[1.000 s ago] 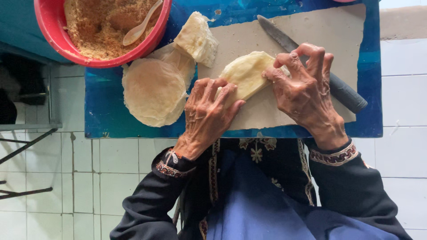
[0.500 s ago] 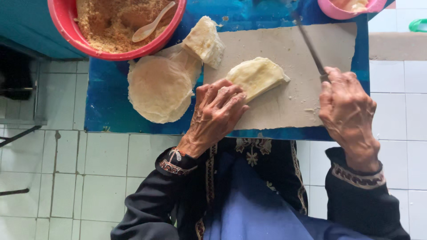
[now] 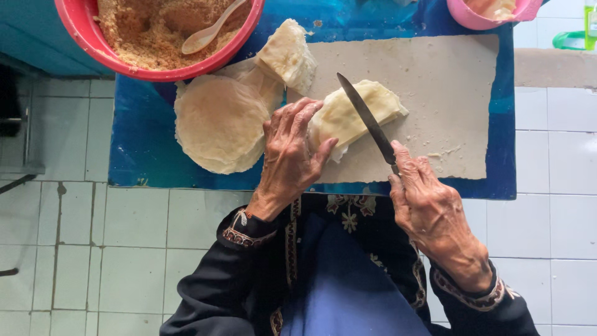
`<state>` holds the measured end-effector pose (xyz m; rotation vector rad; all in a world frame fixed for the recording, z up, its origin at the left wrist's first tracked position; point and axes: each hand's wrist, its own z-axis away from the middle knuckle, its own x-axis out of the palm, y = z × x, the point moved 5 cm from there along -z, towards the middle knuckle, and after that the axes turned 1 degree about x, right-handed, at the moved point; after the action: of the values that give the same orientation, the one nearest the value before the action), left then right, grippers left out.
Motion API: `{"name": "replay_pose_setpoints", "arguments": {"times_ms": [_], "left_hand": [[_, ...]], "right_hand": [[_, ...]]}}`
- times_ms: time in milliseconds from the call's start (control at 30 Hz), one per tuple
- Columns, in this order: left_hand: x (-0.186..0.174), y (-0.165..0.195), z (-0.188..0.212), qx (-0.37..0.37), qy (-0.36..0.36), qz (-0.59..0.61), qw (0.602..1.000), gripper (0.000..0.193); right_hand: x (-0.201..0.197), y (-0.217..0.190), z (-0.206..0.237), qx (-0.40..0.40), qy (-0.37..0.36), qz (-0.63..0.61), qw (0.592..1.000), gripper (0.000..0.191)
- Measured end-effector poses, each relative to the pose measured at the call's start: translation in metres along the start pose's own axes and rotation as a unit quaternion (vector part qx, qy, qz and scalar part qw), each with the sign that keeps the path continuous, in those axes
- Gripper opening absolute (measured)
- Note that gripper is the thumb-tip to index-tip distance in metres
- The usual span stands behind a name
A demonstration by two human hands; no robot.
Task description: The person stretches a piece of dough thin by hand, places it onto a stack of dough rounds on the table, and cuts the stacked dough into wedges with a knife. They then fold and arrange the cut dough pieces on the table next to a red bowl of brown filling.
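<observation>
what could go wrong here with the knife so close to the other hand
1. The knife blade lies across the folded pastry right beside the left hand pinning it, so a slip could nick those fingertips.
2. The soft pastry could squash or tear under the blade.
3. The right hand grips far back, which may give less control.
</observation>
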<state>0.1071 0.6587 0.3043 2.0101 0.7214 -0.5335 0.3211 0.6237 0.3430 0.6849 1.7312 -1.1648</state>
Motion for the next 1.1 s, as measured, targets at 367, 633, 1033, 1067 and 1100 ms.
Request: {"name": "replay_pose_setpoints", "arguments": {"times_ms": [367, 633, 1033, 1067, 1100], "left_hand": [[0.002, 0.006, -0.004, 0.026, -0.033, -0.042, 0.998, 0.062], [-0.001, 0.008, -0.007, 0.015, -0.01, 0.008, 1.0, 0.054], [0.012, 0.022, -0.014, 0.113, -0.038, -0.081, 0.99, 0.046], [0.014, 0.022, -0.015, 0.121, -0.043, -0.081, 0.988, 0.046], [0.015, 0.022, -0.015, 0.12, -0.042, -0.085, 0.988, 0.046]], "right_hand": [[0.015, -0.011, 0.008, 0.011, -0.012, 0.103, 0.995, 0.062], [0.002, -0.005, 0.007, -0.011, -0.001, -0.024, 1.0, 0.072], [0.007, -0.004, 0.014, 0.03, -0.008, 0.06, 0.998, 0.066], [0.009, -0.004, 0.014, 0.028, -0.012, 0.071, 0.997, 0.066], [0.01, -0.005, 0.014, 0.027, -0.016, 0.081, 0.996, 0.067]]}}
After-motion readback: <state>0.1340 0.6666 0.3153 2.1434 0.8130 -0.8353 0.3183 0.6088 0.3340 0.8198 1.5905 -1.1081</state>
